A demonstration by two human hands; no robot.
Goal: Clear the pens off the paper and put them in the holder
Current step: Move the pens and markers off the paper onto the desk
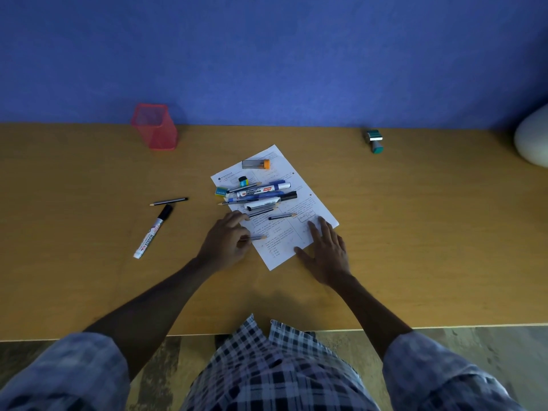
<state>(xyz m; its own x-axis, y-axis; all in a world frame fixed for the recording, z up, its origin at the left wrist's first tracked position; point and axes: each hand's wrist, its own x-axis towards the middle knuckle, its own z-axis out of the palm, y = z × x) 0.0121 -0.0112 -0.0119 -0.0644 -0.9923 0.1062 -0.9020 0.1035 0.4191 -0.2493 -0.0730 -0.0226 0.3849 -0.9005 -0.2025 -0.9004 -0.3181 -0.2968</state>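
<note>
One printed paper (296,209) lies tilted on the table (415,232), carrying a heap of pens and pencils (261,195); they overlap too much for an exact count. The left hand (226,244) pinches one pencil (257,238) in closed fingers at the sheet's near left edge. The right hand (324,250) lies flat, fingers spread, on the near corner. One red mesh holder (155,127) stands empty, far left. Off the paper lie one marker (152,232) and one loose pencil (169,201); one stamp (375,140) sits far right.
</note>
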